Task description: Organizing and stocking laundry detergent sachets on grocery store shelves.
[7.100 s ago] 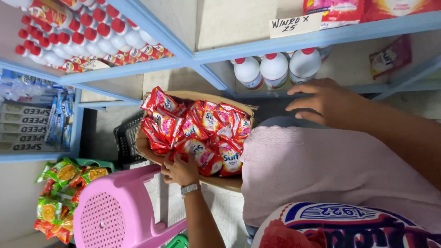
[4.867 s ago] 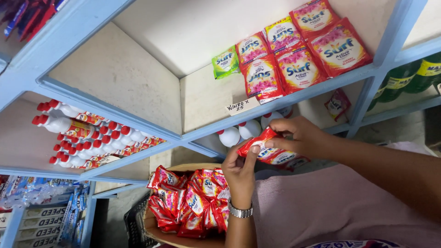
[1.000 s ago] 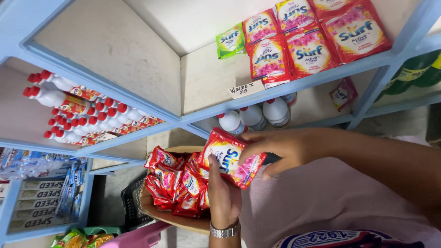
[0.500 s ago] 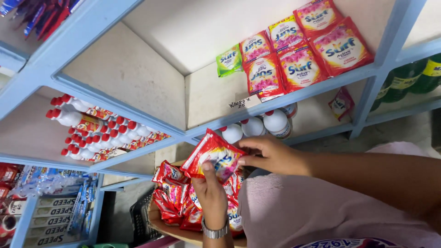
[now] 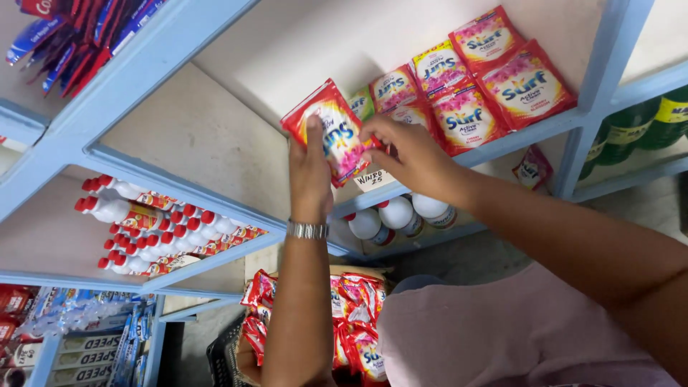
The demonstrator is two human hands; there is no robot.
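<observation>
Both my hands hold one red detergent sachet [image 5: 331, 122] up in front of a light-blue shelf [image 5: 502, 140]. My left hand [image 5: 309, 168], with a metal watch on its wrist, grips the sachet's left side. My right hand [image 5: 408, 154] pinches its right edge. Just to the right, a row of matching red and pink sachets [image 5: 473, 93] leans against the shelf's back wall, with a green sachet [image 5: 362, 102] partly hidden behind the held one. Below, a cardboard box [image 5: 355, 315] full of more red sachets rests by my lap.
White bottles with red caps [image 5: 150, 229] lie stacked on the lower left shelf. More white bottles [image 5: 398, 215] stand under the sachet shelf, green bottles [image 5: 652, 118] at far right. A black crate [image 5: 222, 351] and packaged goods [image 5: 86, 344] sit at bottom left.
My hands lifted the red sachet from above the box up to the level of the sachet shelf. My view tilted upward slightly.
</observation>
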